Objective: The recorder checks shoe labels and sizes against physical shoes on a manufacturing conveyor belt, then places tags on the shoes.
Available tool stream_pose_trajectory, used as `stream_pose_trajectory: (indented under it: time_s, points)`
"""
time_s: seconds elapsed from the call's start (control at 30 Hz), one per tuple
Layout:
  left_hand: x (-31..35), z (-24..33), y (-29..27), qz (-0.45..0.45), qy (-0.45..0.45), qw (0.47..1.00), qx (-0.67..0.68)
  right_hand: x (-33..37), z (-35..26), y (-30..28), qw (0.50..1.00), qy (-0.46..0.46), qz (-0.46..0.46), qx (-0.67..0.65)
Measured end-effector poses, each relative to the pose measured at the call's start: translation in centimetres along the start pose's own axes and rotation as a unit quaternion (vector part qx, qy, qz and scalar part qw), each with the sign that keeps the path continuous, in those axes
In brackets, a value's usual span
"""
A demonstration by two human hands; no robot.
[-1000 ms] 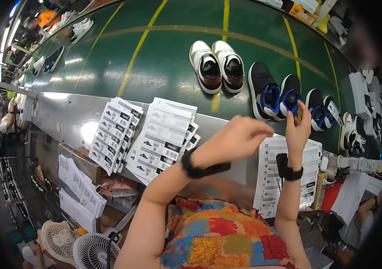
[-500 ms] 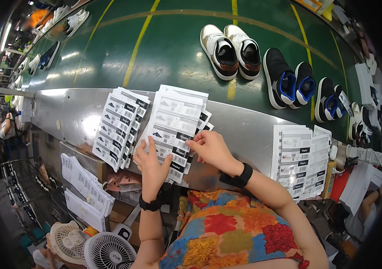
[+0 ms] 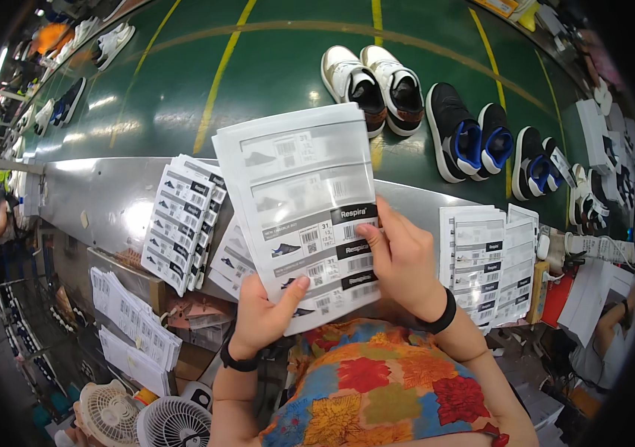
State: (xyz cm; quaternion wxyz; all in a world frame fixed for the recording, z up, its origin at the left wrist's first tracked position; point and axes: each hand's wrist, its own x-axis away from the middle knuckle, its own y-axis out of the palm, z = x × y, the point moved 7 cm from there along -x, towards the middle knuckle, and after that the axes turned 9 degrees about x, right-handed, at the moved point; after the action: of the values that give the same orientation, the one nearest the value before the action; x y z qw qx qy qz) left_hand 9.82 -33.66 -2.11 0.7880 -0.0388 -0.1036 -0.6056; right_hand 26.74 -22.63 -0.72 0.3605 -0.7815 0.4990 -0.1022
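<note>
Both my hands hold up a stack of label sheets (image 3: pixel 295 182), printed with small shoe pictures, barcodes and black boxes. Its upper label rows look pale and washed out. My left hand (image 3: pixel 261 316) grips the lower left edge, thumb on top. On the right edge, my right hand (image 3: pixel 407 261) is closed, its thumb pressed over a black-boxed row; the fingers behind the paper are hidden. Below the stack, part of another label sheet (image 3: pixel 232 257) shows on the metal ledge (image 3: pixel 98 194). Another fanned pile of labels (image 3: pixel 176 223) lies to its left.
Beyond the ledge runs a green conveyor belt (image 3: pixel 176 104) with white-and-tan shoes (image 3: pixel 343 71) and black shoes with blue lining (image 3: pixel 448 112). More label sheets (image 3: pixel 474 246) lie at right. Paper stacks (image 3: pixel 127 305) and fans (image 3: pixel 176 421) sit at lower left.
The stack has come up off the ledge toward me and now looks larger. My right hand has moved from pinching its edge to gripping its right side; my left hand has closed on the lower left.
</note>
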Motion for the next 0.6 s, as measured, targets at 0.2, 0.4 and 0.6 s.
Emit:
stream_pose_trajectory:
  time_s: [0.2, 0.4, 0.6]
  points:
    - [-1.2, 1.3, 4.3, -0.042, 0.045, 0.998, 0.002, 1.1, -2.1, -3.6, 0.959, -0.074, 0.153, 0.228]
    - [-2.8, 1.4, 4.9, 0.035, 0.06, 0.996, -0.061, 2.8, -2.2, -6.4, 0.967, -0.074, 0.157, 0.184]
    - [-4.6, -1.7, -3.2, -0.054, -0.021, 0.981, -0.186, 4.1, 4.8, -14.0, 0.931, -0.033, 0.322, -0.17]
